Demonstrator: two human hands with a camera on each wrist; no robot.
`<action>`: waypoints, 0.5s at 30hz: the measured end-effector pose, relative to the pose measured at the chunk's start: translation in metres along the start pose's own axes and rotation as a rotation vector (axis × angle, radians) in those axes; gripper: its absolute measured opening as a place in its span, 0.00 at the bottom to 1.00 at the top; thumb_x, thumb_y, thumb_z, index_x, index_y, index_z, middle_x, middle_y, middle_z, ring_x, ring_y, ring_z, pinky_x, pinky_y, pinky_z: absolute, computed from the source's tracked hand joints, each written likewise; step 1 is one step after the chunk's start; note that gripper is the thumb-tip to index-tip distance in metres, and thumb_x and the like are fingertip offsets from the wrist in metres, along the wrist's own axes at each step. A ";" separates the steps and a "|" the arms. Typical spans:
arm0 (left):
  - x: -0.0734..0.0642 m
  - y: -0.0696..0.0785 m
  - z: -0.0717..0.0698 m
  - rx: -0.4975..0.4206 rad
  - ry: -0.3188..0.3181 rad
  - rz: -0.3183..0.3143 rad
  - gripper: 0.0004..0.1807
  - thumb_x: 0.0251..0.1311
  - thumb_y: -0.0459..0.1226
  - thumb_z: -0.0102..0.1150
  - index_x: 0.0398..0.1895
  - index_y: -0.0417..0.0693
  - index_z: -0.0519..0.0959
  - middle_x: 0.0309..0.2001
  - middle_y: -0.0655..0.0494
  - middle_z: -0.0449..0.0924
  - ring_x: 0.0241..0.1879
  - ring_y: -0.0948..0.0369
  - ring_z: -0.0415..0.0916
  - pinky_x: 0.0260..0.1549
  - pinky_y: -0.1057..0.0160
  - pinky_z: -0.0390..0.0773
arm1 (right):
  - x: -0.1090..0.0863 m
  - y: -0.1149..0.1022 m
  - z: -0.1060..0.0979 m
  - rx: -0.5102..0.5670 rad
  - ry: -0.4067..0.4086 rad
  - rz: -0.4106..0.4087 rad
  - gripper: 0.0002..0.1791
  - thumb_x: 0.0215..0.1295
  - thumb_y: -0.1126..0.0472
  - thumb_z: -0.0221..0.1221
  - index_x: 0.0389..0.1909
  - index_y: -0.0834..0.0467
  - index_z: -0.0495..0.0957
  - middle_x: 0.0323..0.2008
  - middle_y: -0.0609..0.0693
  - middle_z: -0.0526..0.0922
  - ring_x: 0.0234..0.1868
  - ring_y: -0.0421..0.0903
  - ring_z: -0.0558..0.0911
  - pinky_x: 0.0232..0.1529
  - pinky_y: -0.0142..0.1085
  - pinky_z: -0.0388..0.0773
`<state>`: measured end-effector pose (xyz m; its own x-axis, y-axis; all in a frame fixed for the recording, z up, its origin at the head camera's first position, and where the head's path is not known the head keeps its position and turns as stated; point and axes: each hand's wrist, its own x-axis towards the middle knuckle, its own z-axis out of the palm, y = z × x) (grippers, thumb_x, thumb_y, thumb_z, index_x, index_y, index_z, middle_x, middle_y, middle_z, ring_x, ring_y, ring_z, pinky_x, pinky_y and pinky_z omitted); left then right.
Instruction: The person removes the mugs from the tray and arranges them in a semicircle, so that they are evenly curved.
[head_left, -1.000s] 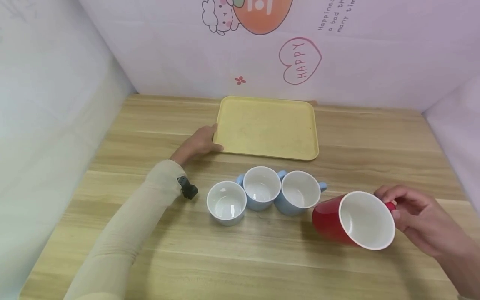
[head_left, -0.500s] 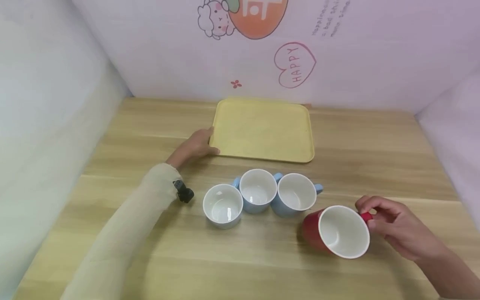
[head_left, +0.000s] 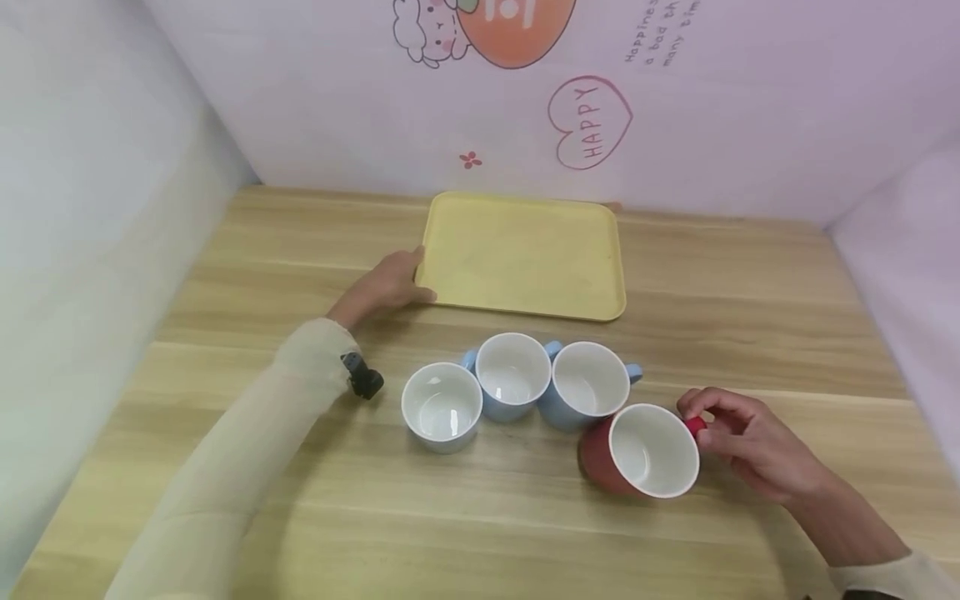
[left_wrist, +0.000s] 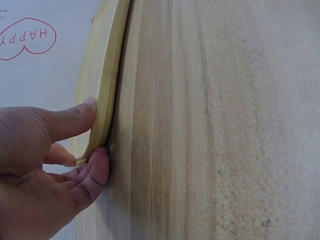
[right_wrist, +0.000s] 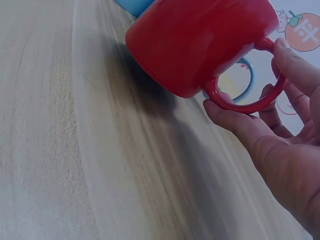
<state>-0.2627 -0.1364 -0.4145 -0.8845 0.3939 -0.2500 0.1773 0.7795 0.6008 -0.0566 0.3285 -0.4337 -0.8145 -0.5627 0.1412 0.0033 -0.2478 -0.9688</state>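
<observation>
With its right side to my right hand (head_left: 757, 446), a red mug (head_left: 600, 462) with a white inside stands close by the row of light blue mugs. The thumb and fingers of that hand grip its red handle (right_wrist: 250, 106), and a dark shadow falls on the wood beside the mug's base. Three light blue mugs, the left one (head_left: 442, 408), the middle one (head_left: 513, 371) and the right one (head_left: 590, 382), stand side by side. At the back, my left hand (head_left: 392, 281) pinches the left front corner of a yellow tray (head_left: 525, 258), thumb over the rim and fingers below.
The wooden table (head_left: 480, 542) runs back to a pale wall (head_left: 720, 150) printed with a heart and cartoon pictures. White side walls (head_left: 97, 208) bound it left and right. A small black device (head_left: 363, 377) sits at my left wrist.
My right hand has carried the red mug leftward, up to the right blue mug. The left hand has kept its hold on the tray, and the blue mugs stay where they were.
</observation>
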 end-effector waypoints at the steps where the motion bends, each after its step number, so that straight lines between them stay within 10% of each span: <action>1: 0.001 0.001 0.000 0.000 0.002 0.001 0.48 0.59 0.35 0.68 0.76 0.29 0.50 0.61 0.31 0.70 0.54 0.46 0.69 0.64 0.50 0.66 | -0.001 0.001 0.000 -0.003 0.002 0.001 0.23 0.62 0.88 0.46 0.50 0.66 0.78 0.51 0.53 0.78 0.53 0.47 0.77 0.47 0.35 0.78; 15: 0.001 0.000 0.002 -0.013 -0.008 -0.029 0.51 0.61 0.36 0.67 0.78 0.32 0.44 0.70 0.31 0.61 0.62 0.46 0.65 0.68 0.51 0.60 | 0.002 0.003 0.001 -0.001 0.057 0.111 0.20 0.64 0.84 0.51 0.47 0.61 0.80 0.49 0.50 0.79 0.49 0.41 0.78 0.41 0.31 0.81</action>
<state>-0.2622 -0.1354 -0.4167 -0.8858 0.3751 -0.2731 0.1463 0.7844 0.6028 -0.0576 0.3264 -0.4358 -0.8411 -0.5405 0.0209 0.0948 -0.1853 -0.9781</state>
